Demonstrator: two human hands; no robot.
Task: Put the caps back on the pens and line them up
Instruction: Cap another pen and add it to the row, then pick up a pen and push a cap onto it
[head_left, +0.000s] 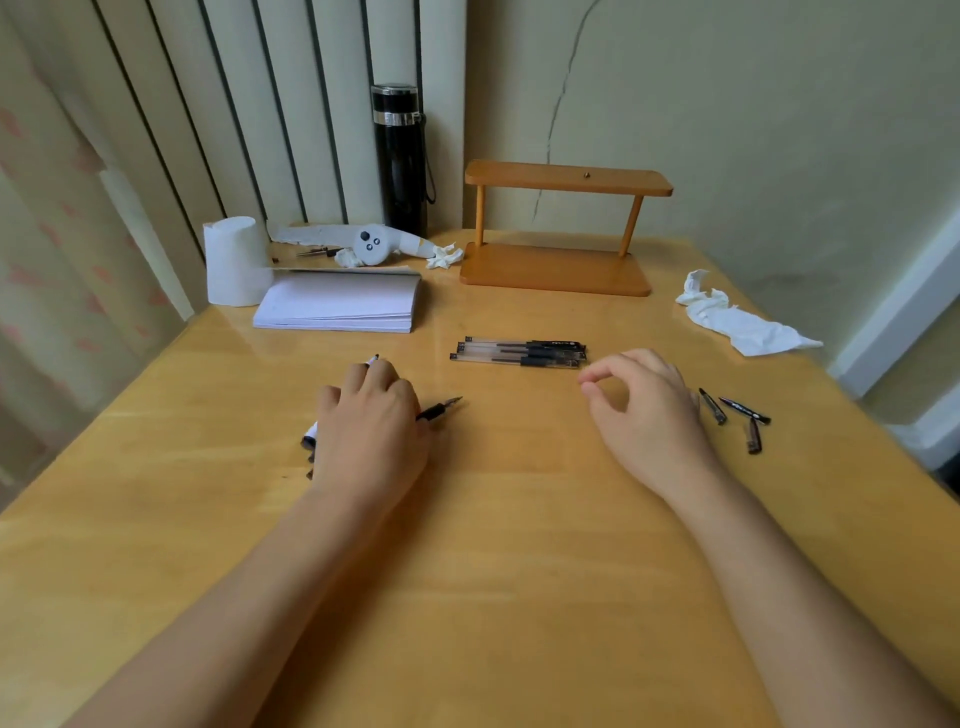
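Note:
Three capped pens lie side by side in a row at the table's middle. My left hand rests on the table over several uncapped pens; one pen's bare tip sticks out to its right, and other pen ends show at its left and above its fingers. My right hand hovers just right of the row, fingers curled apart and holding nothing. Three loose black caps lie on the table right of that hand.
The wooden table carries a paper stack, a tissue roll, a white controller, a black flask and a small wooden shelf at the back. Crumpled tissue lies at the far right.

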